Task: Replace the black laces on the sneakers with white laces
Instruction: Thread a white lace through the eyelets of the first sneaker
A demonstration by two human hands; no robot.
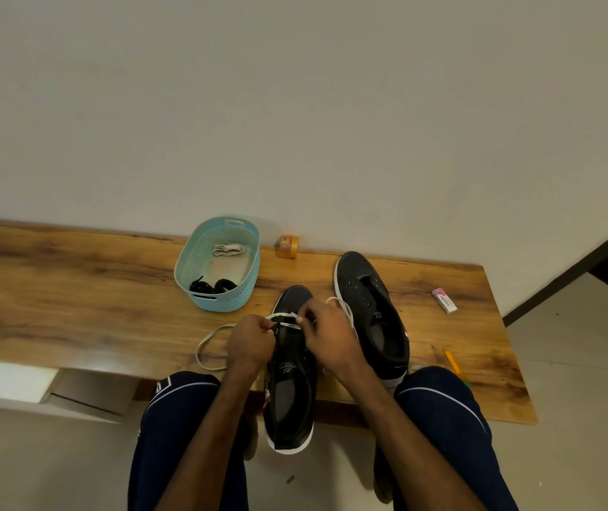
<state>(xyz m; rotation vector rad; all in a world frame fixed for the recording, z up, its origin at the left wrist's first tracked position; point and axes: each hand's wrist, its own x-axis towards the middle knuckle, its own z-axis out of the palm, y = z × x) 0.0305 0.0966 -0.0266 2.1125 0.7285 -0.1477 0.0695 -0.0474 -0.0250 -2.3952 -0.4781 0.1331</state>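
A black sneaker with a white sole lies between my knees, its toe resting on the wooden table. A white lace runs through its front eyelets and loops out to the left on the table. My left hand grips the sneaker's left eyelet edge together with the lace. My right hand pinches the lace over the front eyelets. A second black sneaker without laces lies to the right. In the light blue basket lie black laces and a folded white lace.
A small orange box stands at the wall behind the sneakers. A white and pink eraser packet lies at the right of the table, and a yellow pencil near the right front edge. My knees press against the table's front.
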